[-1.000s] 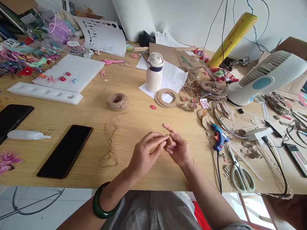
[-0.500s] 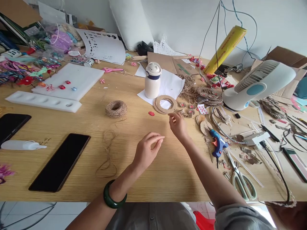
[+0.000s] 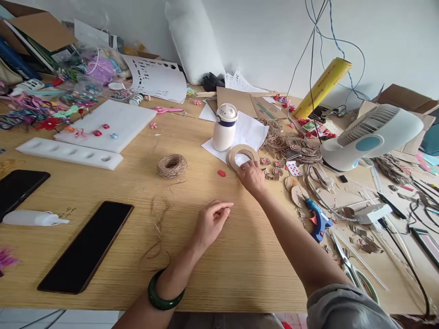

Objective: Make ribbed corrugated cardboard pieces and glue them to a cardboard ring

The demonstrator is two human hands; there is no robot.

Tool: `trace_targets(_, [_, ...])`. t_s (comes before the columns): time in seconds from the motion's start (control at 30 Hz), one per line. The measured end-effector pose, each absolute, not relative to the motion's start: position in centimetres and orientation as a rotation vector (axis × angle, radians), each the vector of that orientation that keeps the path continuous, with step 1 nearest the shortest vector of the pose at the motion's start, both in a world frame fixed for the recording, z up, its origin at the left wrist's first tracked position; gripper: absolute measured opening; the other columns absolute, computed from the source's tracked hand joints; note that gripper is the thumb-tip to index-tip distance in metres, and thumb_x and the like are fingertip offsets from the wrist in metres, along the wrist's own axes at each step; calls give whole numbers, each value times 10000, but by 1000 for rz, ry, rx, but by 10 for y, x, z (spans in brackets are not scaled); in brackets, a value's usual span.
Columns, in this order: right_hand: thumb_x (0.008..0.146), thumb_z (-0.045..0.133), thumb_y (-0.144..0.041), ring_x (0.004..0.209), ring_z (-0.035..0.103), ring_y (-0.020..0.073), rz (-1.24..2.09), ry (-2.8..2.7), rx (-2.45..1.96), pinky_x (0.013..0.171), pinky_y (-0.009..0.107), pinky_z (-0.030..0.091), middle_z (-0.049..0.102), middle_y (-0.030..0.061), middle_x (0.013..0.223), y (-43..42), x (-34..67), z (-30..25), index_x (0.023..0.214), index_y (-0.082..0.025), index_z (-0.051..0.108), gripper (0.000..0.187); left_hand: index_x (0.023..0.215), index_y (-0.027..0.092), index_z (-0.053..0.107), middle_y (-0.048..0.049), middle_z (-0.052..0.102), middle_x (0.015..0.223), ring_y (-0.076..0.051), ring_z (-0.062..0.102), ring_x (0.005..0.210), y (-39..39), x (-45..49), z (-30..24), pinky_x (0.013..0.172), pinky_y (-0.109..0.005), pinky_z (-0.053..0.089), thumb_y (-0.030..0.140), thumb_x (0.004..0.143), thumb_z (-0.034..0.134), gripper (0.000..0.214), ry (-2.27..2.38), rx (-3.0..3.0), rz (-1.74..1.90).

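My right hand (image 3: 253, 177) reaches over the near right rim of a cardboard ring (image 3: 233, 154), its fingers closed on the edge. A second ring seems to lie under the first, overlapping it. Over the bare wood in front of me, my left hand (image 3: 211, 221) hovers with fingers loosely stretched and nothing visible in it. A dark green bangle (image 3: 163, 292) circles that wrist. Left of the rings lies a small red piece (image 3: 221, 173), and farther left a coil of brown twine (image 3: 172, 166) with a loose strand trailing toward me.
A cream bottle (image 3: 223, 130) stands on white paper behind the rings. At right are a blue glue gun (image 3: 318, 220), scissors (image 3: 353, 272), a white fan (image 3: 370, 137) and scraps. A phone (image 3: 87, 246) and white foam blocks (image 3: 70, 153) lie left.
My right hand has moved onto the cardboard ring and closed on its edge; the upper ring has shifted slightly. My left hand stays near its place, thumb closer to the fingers. The view has tilted up.
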State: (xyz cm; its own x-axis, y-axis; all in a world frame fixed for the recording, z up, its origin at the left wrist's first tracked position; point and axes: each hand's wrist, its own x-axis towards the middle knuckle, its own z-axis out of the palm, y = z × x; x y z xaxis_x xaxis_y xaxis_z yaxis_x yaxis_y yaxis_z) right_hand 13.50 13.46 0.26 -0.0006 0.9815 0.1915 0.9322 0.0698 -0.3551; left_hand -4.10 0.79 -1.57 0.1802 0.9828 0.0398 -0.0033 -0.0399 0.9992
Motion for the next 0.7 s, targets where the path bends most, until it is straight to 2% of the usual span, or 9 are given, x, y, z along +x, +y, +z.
trace_targets(0.1, [850, 666, -258, 1201, 518, 337, 186, -1845, -1856, 848, 403, 519, 681, 144, 1150, 129, 136, 14, 979, -182, 693, 152, 1003, 161, 753, -88, 672, 967, -166, 658, 772, 7, -41, -14, 699, -299, 591, 309, 888, 609, 236, 1060, 1324, 1098])
trace_targets(0.2, [933, 543, -368, 1056, 618, 255, 302, -1710, -1742, 795, 356, 551, 703, 111, 1095, 112, 139, 29, 1042, -187, 656, 239, 1020, 155, 743, -92, 674, 982, -165, 668, 751, 5, -41, -14, 690, -301, 590, 350, 892, 617, 265, 1054, 1267, 1096])
trace_targets(0.27, [957, 475, -414, 936, 663, 206, 634, -1474, -1510, 712, 312, 566, 714, 91, 1037, 94, 143, 37, 1039, -189, 636, 289, 1058, 144, 730, -99, 691, 987, -171, 682, 760, 4, -40, -14, 711, -306, 596, 385, 890, 630, 310, 1038, 1176, 1089])
trace_targets(0.37, [926, 494, -415, 869, 684, 188, 1166, -1032, -1127, 620, 270, 557, 724, 72, 958, 65, 149, 37, 950, -191, 655, 277, 1156, 134, 695, -111, 724, 1032, -195, 705, 857, 4, -38, -13, 826, -342, 602, 427, 887, 642, 401, 1002, 988, 1072])
trace_targets(0.5, [906, 478, -365, 799, 696, 188, 1479, -811, -1030, 560, 269, 555, 741, 74, 913, 29, 152, 18, 947, -189, 678, 269, 1234, 132, 652, -131, 709, 1170, -238, 696, 1035, 6, -37, -13, 955, -407, 574, 470, 916, 599, 467, 894, 805, 1099])
trace_targets(0.6, [895, 481, -386, 800, 708, 213, 1525, -766, -1098, 559, 300, 573, 750, 91, 907, 11, 152, 5, 956, -182, 681, 292, 1162, 139, 669, -130, 718, 1157, -250, 694, 1052, 9, -40, -14, 911, -392, 592, 475, 910, 605, 424, 888, 779, 1122])
trace_targets(0.7, [855, 557, -428, 792, 712, 232, 1527, -767, -1173, 559, 321, 585, 758, 99, 902, 2, 152, 1, 945, -177, 684, 295, 1038, 137, 698, -123, 746, 1064, -252, 710, 1002, 10, -43, -16, 823, -356, 611, 482, 868, 656, 387, 991, 755, 1151])
